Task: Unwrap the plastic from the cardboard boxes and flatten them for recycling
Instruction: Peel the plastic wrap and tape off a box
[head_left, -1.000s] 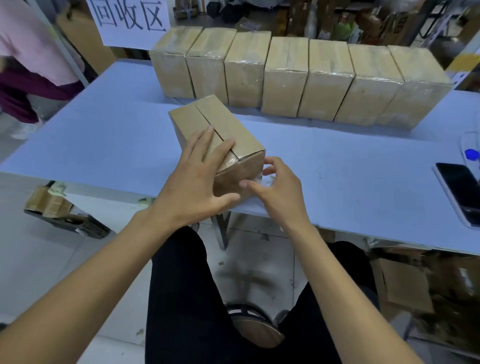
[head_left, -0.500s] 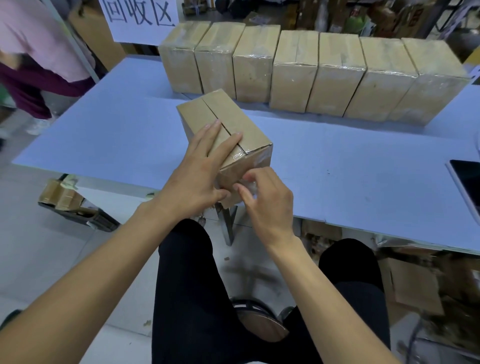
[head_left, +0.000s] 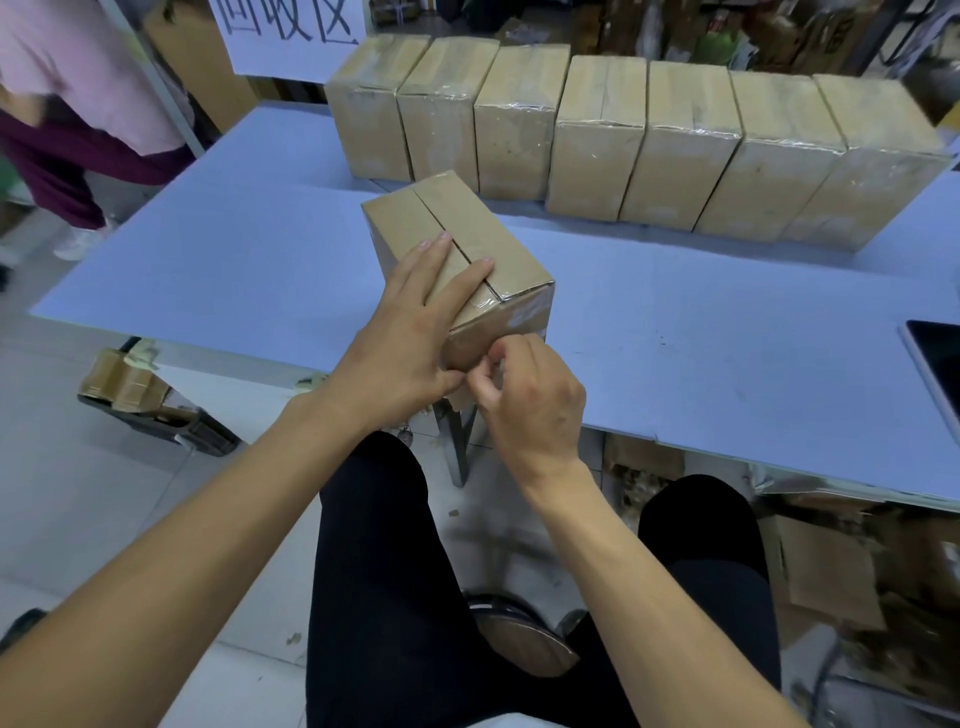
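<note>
Plastic-wrapped brown cardboard box (head_left: 457, 260) at near edge of blue table (head_left: 675, 332), in front of seven wrapped boxes in a row (head_left: 623, 140). White sign (head_left: 291, 31) behind, characters cropped. Left hand (head_left: 400, 338) flat on box top, fingers straight; right hand (head_left: 530, 400) curled, pinching wrap at box's near corner.

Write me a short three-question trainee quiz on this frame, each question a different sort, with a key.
1. True or false: the left hand lies flat on the near box.
2. How many wrapped boxes form the back row?
3. The right hand works at the box's: A) far end B) near end C) top.

Key:
1. True.
2. Seven.
3. B; its fingers are curled there, seemingly picking at the plastic.
</note>
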